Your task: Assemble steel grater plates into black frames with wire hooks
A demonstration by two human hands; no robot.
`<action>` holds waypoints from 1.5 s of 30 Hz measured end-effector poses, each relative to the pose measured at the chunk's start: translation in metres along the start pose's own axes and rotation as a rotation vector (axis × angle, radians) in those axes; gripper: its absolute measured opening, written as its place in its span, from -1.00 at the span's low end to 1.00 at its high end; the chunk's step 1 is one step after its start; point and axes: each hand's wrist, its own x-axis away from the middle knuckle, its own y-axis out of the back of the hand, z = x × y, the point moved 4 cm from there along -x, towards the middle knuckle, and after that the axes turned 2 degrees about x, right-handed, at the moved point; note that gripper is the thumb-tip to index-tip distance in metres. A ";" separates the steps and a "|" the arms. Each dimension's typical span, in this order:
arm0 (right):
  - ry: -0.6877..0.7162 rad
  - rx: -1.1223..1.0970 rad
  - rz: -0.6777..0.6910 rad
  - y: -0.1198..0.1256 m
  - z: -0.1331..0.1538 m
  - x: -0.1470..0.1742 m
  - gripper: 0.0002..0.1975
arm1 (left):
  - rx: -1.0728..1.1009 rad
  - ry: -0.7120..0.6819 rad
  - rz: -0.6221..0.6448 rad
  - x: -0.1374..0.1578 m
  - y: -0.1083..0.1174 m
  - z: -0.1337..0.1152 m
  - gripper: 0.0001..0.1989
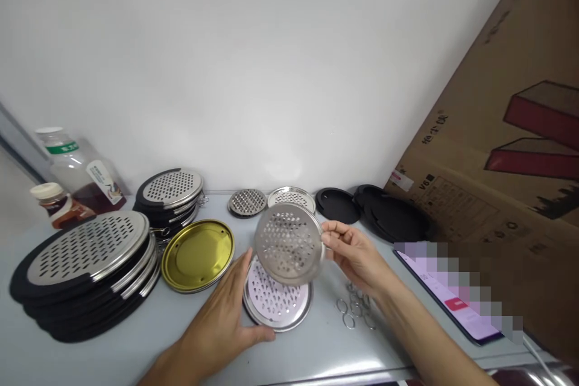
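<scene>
Pinched at its right edge by my right hand (pixel 355 253) is a round metal grater plate (pixel 289 241), held tilted in the air. Below it, a second grater disc (pixel 275 301) with a raised silver rim lies on the table and is partly covered. My left hand (pixel 226 307) rests at that disc's left side, thumb and fingers spread around the rim. To the left of this hand sits a gold round lid (pixel 198 256). Several metal split rings (pixel 349 319) lie beneath my right forearm.
Stacks of black-edged graters (pixel 85 247) (pixel 172 187) stand at the left, by two bottles (pixel 97 175). Along the wall lie a small grater disc (pixel 247 202), a silver-rimmed disc (pixel 292 196) and black round trays (pixel 339 205). A phone (pixel 452 295) and cardboard box (pixel 488 193) are right.
</scene>
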 end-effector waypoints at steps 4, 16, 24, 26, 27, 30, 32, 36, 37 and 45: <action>-0.285 -0.231 0.124 0.015 -0.027 0.001 -0.76 | 0.027 0.025 0.001 -0.001 0.000 -0.001 0.29; -0.420 -0.177 0.193 0.005 -0.056 0.001 -0.72 | 0.101 0.056 0.005 0.000 0.005 -0.001 0.36; -0.055 0.572 0.056 0.009 -0.051 -0.001 -0.63 | 0.069 0.036 0.060 0.000 0.005 0.001 0.15; 0.029 0.736 0.065 0.006 -0.047 0.001 -0.66 | 0.048 0.030 0.053 0.001 0.005 0.002 0.11; 0.056 0.796 0.072 0.004 -0.045 0.003 -0.66 | 0.040 0.029 0.049 0.001 0.004 0.003 0.11; 0.096 0.927 0.070 -0.004 -0.040 0.009 -0.60 | 0.026 0.038 0.051 -0.001 0.003 0.003 0.13; 0.121 0.980 0.094 -0.009 -0.037 0.015 -0.51 | 0.025 0.038 0.049 -0.002 0.004 0.001 0.15; 0.147 1.024 0.274 -0.014 -0.041 0.027 -0.17 | 0.026 0.027 0.028 -0.004 0.006 -0.005 0.19; 0.138 1.032 0.322 -0.014 -0.043 0.030 -0.08 | 0.023 0.032 0.024 -0.004 0.007 -0.005 0.20; 0.099 1.157 0.369 -0.012 -0.047 0.032 0.01 | -0.007 0.011 0.084 -0.002 0.006 -0.002 0.15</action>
